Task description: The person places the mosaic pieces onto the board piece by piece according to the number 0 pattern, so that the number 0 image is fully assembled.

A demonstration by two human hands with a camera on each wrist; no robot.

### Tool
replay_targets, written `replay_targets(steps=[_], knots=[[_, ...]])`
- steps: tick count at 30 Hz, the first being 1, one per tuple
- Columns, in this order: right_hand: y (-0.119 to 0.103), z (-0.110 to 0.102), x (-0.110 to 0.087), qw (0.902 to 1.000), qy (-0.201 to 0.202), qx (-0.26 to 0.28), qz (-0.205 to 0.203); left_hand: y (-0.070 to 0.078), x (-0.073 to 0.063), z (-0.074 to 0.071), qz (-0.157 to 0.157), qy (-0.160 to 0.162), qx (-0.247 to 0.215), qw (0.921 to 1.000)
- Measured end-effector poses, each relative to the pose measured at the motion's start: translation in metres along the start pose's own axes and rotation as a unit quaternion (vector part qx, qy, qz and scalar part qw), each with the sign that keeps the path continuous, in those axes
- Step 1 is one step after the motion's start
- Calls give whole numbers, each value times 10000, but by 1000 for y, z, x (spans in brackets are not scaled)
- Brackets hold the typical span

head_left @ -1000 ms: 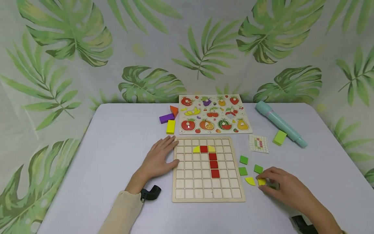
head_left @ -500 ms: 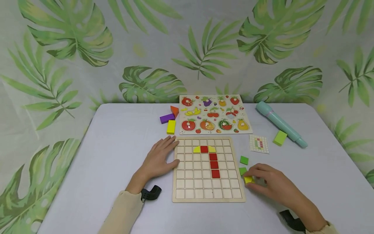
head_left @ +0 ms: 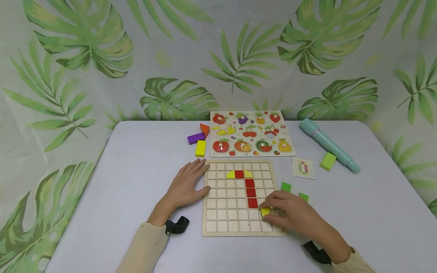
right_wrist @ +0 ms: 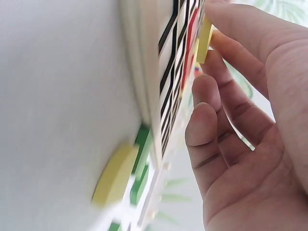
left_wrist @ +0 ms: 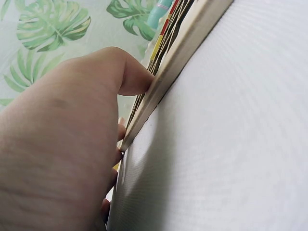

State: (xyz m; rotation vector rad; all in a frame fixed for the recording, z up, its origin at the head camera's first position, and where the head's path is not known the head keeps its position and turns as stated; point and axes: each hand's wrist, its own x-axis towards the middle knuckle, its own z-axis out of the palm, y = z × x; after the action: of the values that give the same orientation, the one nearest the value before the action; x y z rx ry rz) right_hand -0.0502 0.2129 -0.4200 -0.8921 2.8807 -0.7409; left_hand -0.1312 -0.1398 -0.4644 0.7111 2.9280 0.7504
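Note:
A wooden grid board [head_left: 222, 214] lies on the white table. My left hand [head_left: 186, 180] rests at its left edge, fingertips and thumb touching the rim; the left wrist view shows the thumb [left_wrist: 137, 79] against that edge. Above the right part of the grid, my right hand [head_left: 300, 214] pinches a yellow tile [head_left: 265, 211] between thumb and fingers, also seen in the right wrist view as a yellow tile [right_wrist: 205, 41]. Seated in the grid are a red tile [head_left: 239, 174] between two yellow rounded tiles [head_left: 230, 174] and a column of red tiles [head_left: 251, 192].
Right of the board lie green tiles [head_left: 286, 186] and a yellow rounded tile [right_wrist: 113, 175]. A pattern card [head_left: 304, 168], a light green block [head_left: 328, 161] and a teal tube [head_left: 329, 146] are farther right. Behind stand a fruit puzzle [head_left: 252, 132] and colored blocks [head_left: 200, 148].
The right hand has carried the yellow tile leftward from the loose tiles on the table to over the board's right part. My left hand has stayed at the board's edge.

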Motion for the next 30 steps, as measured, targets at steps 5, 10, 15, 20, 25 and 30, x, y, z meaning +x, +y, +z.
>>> replay_targets(steps=[5, 10, 15, 20, 25, 30], knots=[[-8, 7, 8, 9996, -80, -150, -215, 0, 0, 0, 35, 32, 31, 10000], [-12, 11, 14, 9986, -97, -244, -457, 1, 0, 0, 38, 43, 37, 10000], [-13, 14, 18, 9984, -249, -162, -484, 0, 0, 0, 34, 32, 37, 10000], [-12, 17, 20, 9984, -296, -151, -454, 1, 1, -1, 13, -1, 32, 10000], [-13, 19, 20, 9989, -234, -188, -364, 2, 1, -1, 10, -20, 28, 10000], [-14, 17, 19, 9992, -202, -217, -252, 1, 0, -1, 23, -20, 24, 10000]])
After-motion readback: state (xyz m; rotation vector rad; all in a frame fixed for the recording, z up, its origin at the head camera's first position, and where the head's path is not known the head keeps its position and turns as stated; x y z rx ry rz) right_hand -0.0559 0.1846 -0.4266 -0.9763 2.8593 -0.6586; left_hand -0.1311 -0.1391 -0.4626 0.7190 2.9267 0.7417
